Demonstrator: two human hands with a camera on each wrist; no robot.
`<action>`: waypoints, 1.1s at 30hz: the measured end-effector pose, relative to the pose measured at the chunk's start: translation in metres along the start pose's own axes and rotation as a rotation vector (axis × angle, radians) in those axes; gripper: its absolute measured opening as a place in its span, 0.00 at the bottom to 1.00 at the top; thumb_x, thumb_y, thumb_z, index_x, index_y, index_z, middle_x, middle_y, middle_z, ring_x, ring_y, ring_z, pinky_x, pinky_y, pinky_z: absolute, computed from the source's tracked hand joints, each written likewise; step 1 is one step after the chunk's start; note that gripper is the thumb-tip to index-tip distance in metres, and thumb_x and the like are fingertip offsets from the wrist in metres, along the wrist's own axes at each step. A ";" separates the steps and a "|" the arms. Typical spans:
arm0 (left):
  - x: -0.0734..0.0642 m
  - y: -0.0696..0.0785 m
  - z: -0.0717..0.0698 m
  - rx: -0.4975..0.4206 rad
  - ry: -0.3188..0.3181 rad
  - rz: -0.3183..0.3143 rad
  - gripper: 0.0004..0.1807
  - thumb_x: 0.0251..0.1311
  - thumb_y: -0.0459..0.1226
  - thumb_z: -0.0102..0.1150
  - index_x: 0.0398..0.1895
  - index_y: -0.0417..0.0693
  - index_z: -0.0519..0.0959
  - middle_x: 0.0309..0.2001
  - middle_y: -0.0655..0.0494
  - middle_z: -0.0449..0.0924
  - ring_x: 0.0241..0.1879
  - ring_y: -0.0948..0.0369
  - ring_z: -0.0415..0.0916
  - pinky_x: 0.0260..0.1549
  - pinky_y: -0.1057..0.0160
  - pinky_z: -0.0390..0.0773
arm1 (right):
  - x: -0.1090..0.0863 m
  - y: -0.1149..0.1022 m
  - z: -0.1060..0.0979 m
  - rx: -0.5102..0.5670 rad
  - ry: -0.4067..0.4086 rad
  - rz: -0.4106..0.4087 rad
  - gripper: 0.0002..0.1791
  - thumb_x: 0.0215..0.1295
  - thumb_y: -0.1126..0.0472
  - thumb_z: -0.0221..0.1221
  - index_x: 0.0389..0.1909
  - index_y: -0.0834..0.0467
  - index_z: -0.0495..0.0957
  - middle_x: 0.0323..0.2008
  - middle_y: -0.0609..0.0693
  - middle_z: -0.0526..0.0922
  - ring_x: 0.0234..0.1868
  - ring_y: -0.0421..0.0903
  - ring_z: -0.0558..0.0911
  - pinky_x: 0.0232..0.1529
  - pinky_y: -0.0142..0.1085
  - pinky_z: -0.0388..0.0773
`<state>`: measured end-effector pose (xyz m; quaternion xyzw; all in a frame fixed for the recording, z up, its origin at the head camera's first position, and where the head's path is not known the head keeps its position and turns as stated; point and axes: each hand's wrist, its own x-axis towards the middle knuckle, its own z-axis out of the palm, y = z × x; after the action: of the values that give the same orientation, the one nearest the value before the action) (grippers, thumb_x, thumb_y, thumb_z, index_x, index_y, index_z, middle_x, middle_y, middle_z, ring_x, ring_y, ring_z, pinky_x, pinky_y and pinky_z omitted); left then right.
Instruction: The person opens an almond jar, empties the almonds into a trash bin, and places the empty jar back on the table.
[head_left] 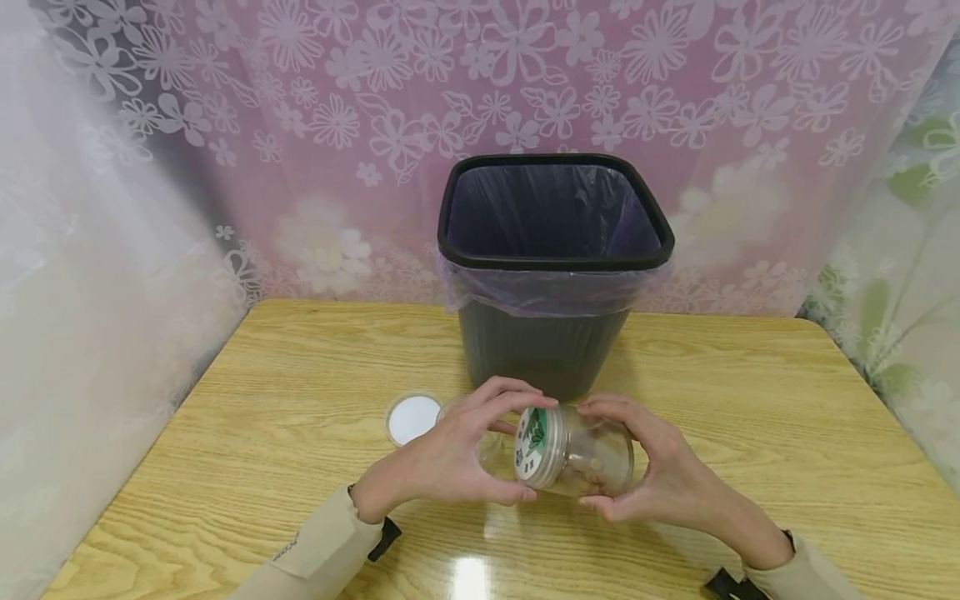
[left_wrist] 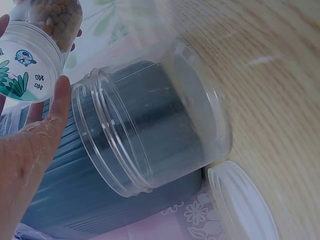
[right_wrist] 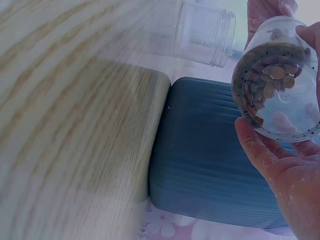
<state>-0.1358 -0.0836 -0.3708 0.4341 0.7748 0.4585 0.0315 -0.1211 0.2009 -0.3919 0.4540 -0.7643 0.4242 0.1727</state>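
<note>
A clear plastic jar (head_left: 600, 457), tilted on its side above the table, is held between both hands. Small brown pieces (right_wrist: 272, 80) that look like nuts or seeds lie inside it. My left hand (head_left: 461, 454) grips the edge of its screw lid (head_left: 531, 446), which has a white label with green leaves. Around the base end, the right hand (head_left: 663, 467) curls its thumb and fingers. A second clear jar (left_wrist: 155, 120), lidless and empty, stands on the table by the left hand, mostly hidden in the head view. Left of it lies a white lid (head_left: 412, 419).
Just beyond the hands stands a dark bin (head_left: 543, 350) with a black rim and a purple liner bag. The wood-grain table (head_left: 300, 375) reaches back to a pink flowered curtain (head_left: 337, 167). Pale sheets hang at both sides.
</note>
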 end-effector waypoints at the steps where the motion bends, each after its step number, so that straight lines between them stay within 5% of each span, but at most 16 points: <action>1: 0.000 0.000 0.000 -0.002 0.000 -0.002 0.48 0.46 0.40 0.82 0.73 0.63 0.68 0.68 0.58 0.65 0.65 0.60 0.71 0.56 0.64 0.83 | 0.000 0.000 0.000 0.000 -0.001 -0.002 0.48 0.41 0.55 0.83 0.63 0.68 0.71 0.59 0.55 0.77 0.57 0.37 0.79 0.55 0.21 0.78; 33: -0.002 -0.002 0.001 -0.040 0.001 -0.042 0.48 0.47 0.41 0.82 0.73 0.65 0.67 0.66 0.61 0.66 0.58 0.62 0.74 0.54 0.67 0.83 | 0.001 0.003 0.002 -0.046 0.010 -0.005 0.48 0.39 0.53 0.83 0.62 0.66 0.73 0.58 0.53 0.79 0.53 0.38 0.80 0.52 0.20 0.78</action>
<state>-0.1350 -0.0850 -0.3735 0.4169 0.7745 0.4732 0.0493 -0.1236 0.1997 -0.3939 0.4498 -0.7717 0.4084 0.1878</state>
